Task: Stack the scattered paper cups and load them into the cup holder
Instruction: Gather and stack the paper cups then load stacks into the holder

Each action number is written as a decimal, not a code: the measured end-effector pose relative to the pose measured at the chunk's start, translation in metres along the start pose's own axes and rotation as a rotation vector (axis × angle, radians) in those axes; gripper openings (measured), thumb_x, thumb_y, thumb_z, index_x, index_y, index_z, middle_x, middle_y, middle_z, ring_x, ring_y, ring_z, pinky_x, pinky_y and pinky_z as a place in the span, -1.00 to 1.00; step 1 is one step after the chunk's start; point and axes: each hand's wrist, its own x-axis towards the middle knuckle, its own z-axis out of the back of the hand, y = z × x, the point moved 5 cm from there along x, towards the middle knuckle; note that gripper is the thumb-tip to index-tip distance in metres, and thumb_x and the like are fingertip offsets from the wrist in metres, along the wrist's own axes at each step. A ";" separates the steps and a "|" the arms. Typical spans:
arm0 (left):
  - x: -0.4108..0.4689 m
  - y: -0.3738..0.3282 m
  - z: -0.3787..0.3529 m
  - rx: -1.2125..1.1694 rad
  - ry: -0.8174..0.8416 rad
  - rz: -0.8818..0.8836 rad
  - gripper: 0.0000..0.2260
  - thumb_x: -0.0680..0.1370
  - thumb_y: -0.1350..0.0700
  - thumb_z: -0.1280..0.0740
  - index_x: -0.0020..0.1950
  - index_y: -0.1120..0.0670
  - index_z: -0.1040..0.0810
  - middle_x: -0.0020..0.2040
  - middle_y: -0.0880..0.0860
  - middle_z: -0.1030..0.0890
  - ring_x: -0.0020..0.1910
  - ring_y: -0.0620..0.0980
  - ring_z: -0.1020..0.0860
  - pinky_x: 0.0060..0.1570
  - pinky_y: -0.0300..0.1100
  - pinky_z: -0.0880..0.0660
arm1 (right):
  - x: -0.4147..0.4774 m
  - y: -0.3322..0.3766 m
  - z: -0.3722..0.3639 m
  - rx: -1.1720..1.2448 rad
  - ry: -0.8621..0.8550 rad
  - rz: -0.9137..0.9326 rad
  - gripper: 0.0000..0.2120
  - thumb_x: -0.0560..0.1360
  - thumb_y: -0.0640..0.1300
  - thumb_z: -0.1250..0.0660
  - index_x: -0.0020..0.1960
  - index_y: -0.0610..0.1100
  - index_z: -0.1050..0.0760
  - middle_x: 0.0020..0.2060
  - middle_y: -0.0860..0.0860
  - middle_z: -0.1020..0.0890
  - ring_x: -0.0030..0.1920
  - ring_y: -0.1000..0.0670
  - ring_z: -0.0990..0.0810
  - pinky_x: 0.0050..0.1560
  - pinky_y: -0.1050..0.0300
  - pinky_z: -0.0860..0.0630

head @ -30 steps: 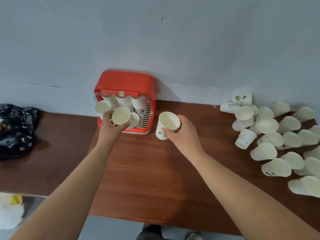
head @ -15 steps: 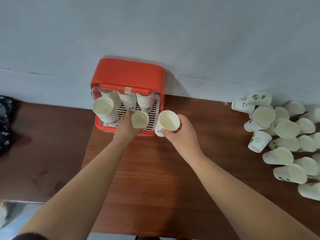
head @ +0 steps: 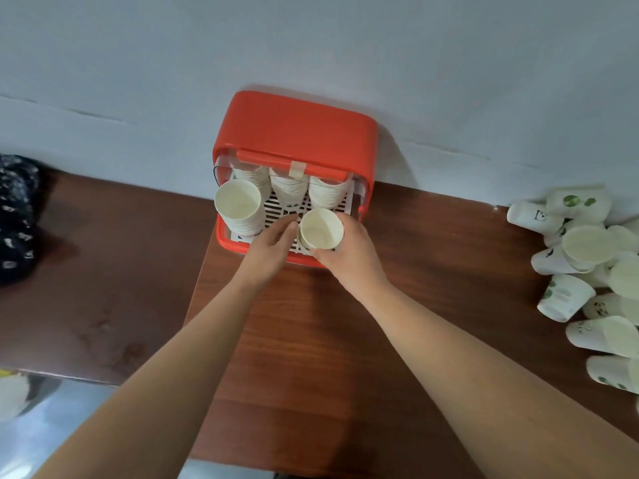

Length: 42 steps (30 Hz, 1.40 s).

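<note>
A: A pale wall (head: 345, 46) rose behind the brown tabletop (head: 311, 340). Where did the red cup holder (head: 297, 133) stand?
B: Against the wall, with cup stacks (head: 238, 205) on its white grille (head: 276, 208).
A: And the hands?
B: The right hand (head: 349, 252) curled round a paper cup (head: 321, 228), mouth up, over the grille's front edge. The left hand (head: 271, 245) lay beside it, fingers stretched out, tips just beside the cup.
A: The loose cups (head: 584, 243)?
B: Heaped at the tabletop's right edge, well apart from the holder. A dark cloth (head: 17, 219) lay far left.
</note>
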 end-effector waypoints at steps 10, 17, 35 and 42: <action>-0.001 0.008 -0.006 0.072 0.007 -0.106 -0.55 0.61 0.02 -0.35 0.49 -0.03 -0.36 0.28 -0.09 -0.58 0.27 -0.15 -0.54 0.28 -0.04 -0.51 | 0.010 -0.021 -0.021 -0.025 0.124 -0.047 -0.27 0.41 -0.10 -0.55 0.50 0.02 -0.30 0.31 0.06 -0.53 0.28 0.08 -0.49 0.24 0.14 -0.47; -0.045 0.003 -0.013 0.102 -0.267 -0.067 -0.66 0.62 0.11 -0.31 0.37 0.13 -0.40 0.31 0.06 -0.40 0.19 -0.22 -0.45 0.25 -0.16 -0.44 | -0.024 -0.029 0.022 -0.112 0.076 -0.055 -0.45 0.50 -0.10 -0.44 0.44 -0.06 -0.35 0.33 0.02 -0.49 0.31 0.07 -0.47 0.26 0.17 -0.45; -0.031 -0.155 -0.318 0.645 0.487 -0.382 -0.62 0.60 0.00 -0.32 0.38 0.06 -0.40 0.32 0.06 -0.39 0.33 0.09 -0.42 0.31 -0.01 -0.40 | -0.175 -0.255 0.345 -0.461 -0.395 -0.415 -0.60 0.48 -0.08 -0.38 0.25 -0.23 -0.48 0.17 -0.15 -0.50 0.19 -0.17 -0.48 0.23 -0.07 -0.43; 0.011 -0.243 -0.423 0.546 0.268 -0.343 -0.26 0.48 -0.11 -0.46 0.53 0.09 -0.21 0.48 0.11 -0.23 0.47 0.12 -0.27 0.37 0.09 -0.36 | -0.148 -0.299 0.416 -0.473 -0.532 -0.300 -0.34 0.42 0.05 -0.45 0.40 -0.23 -0.35 0.28 -0.20 -0.42 0.27 -0.22 -0.41 0.29 -0.11 -0.41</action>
